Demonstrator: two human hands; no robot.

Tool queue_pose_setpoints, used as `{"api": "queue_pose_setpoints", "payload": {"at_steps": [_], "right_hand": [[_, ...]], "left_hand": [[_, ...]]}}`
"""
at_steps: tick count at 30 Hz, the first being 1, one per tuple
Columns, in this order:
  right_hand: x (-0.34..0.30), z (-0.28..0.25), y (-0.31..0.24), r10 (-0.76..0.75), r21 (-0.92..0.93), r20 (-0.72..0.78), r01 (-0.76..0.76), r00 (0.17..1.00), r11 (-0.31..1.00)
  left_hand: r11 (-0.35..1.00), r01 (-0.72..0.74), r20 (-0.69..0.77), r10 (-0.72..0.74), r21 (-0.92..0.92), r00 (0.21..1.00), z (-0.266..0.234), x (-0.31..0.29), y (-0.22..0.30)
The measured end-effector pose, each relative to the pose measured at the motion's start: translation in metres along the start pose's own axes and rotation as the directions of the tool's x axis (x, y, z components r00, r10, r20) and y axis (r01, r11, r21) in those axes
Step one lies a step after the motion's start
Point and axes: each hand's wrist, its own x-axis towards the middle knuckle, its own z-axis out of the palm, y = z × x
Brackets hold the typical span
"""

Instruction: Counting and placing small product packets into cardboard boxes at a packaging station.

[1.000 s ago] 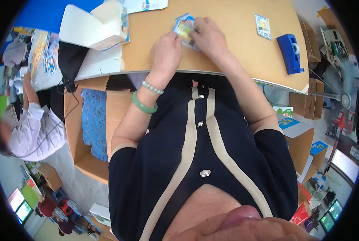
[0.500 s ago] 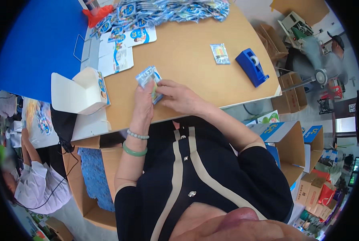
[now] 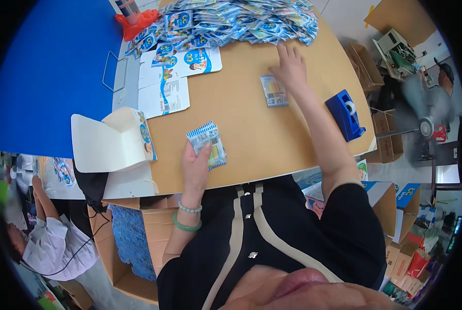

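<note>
My left hand is closed on a small blue-and-white plastic packet near the table's front edge. Coloured sticks show through the clear part of the packet; whether a second packet lies behind it, I cannot tell. Stretched out over the table, my right hand is open, its fingers apart and bare. Its fingertips are just short of a large pile of similar packets at the far edge. A single loose packet lies on the table beside the right wrist.
An open white carton stands at the left, with flattened printed cartons behind it. A blue tape dispenser sits at the right edge. Below the table on the left is a cardboard box. Another person sits at far left.
My right hand has left the packet in my left hand and reached far forward toward the pile. The left hand keeps its packet. The whole view has shifted slightly.
</note>
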Motion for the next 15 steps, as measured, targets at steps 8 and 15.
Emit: {"api": "queue_pose_setpoints", "payload": {"at_steps": [8,15], "right_hand": [[0.154,0.08,0.053,-0.09,-0.244,-0.084,0.067,0.992,0.968],[0.101,0.076,0.053,-0.288,-0.321,-0.005,0.271,0.958,0.907]], "left_hand": [[0.994,0.012,0.016,-0.013,0.108,1.0,0.005,0.016,-0.009],[0.979,-0.057,0.047,0.048,0.196,0.998,-0.01,0.016,-0.012]]}}
